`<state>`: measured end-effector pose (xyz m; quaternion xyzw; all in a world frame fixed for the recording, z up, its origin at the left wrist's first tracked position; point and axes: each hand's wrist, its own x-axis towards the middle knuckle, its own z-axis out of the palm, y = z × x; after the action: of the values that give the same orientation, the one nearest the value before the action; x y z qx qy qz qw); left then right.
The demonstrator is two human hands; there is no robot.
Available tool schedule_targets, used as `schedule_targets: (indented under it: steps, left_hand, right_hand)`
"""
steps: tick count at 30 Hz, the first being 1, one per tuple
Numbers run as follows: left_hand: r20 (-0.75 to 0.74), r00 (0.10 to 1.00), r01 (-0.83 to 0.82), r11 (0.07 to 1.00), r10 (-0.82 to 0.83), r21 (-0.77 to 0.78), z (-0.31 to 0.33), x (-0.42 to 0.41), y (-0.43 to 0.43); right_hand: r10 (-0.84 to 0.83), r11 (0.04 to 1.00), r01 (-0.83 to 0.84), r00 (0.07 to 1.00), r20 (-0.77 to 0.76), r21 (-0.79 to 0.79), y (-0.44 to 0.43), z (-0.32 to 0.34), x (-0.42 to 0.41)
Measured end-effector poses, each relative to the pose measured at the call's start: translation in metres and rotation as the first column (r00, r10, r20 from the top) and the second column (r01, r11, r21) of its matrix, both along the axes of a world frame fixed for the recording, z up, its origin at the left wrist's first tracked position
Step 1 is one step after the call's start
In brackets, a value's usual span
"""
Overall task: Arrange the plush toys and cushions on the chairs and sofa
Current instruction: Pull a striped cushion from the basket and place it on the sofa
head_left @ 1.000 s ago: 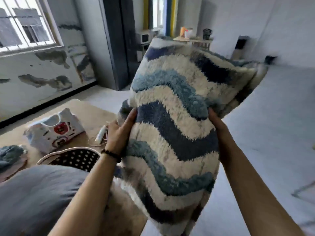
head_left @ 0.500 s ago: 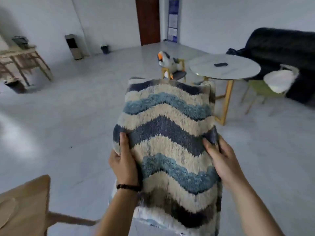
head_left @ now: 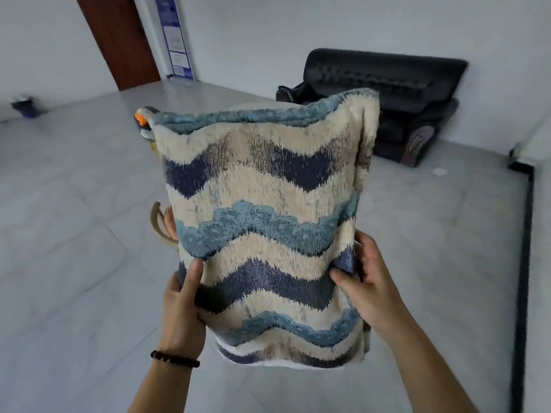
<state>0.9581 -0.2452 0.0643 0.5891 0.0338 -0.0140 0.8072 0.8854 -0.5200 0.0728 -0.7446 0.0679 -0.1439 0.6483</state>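
Head-worn view looks forward and down, close on the hands [head_left: 268,296].

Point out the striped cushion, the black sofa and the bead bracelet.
striped cushion [head_left: 262,222], head view, middle of its front face.
black sofa [head_left: 387,73], head view, on its backrest.
bead bracelet [head_left: 174,359], head view, beads across the wrist.
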Motion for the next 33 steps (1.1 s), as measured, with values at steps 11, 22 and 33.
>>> schedule_targets:
  steps: [11,22,33]
  left_hand:
    - [0.12,0.968,0.215,0.975,-0.221,0.064,0.014,0.282,-0.191]
    - [0.128,0.756,0.613,0.763,-0.642,0.206,-0.013,0.458,-0.519]
    - [0.114,0.778,0.585,0.778,-0.618,0.23,0.007,0.63,-0.774]
  right_hand:
    - [-0.261,0.96,0.256,0.965,0.033,0.118,-0.145,0.009,0.221]
    - [-0.61,0.766,0.587,0.793,0.007,0.262,-0.404,-0.02,0.334]
    - [-0.68,0.702,0.678,0.729,-0.077,0.22,-0.688,0.008,0.54]
